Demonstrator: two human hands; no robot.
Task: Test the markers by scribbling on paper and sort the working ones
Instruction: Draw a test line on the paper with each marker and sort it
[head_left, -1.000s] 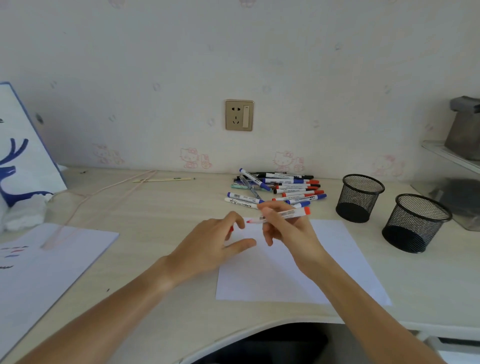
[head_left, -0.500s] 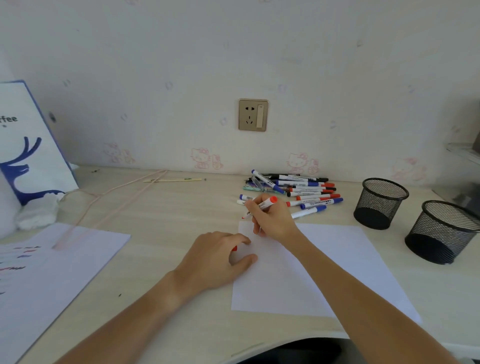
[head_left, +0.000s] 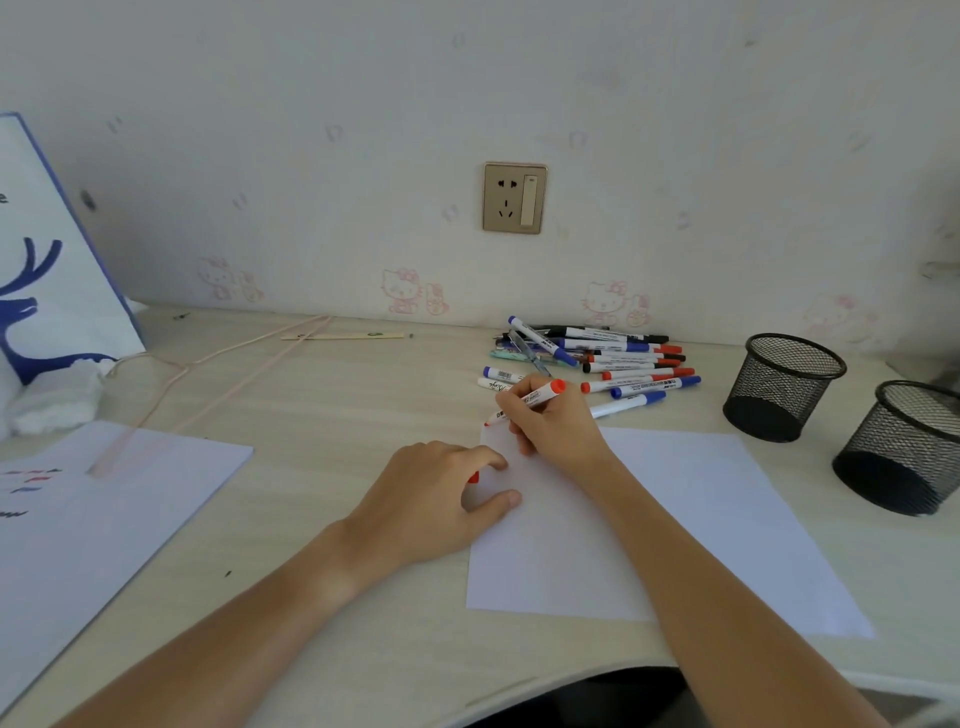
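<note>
The right hand (head_left: 553, 428) holds a red marker (head_left: 524, 401) like a pencil, fingers curled tight, its tip touching the top left corner of the paper (head_left: 675, 519). The left hand (head_left: 434, 501) sits just beside it, curled around the red cap (head_left: 473, 478). The other markers (head_left: 613, 364) lie just behind the right hand.
</note>
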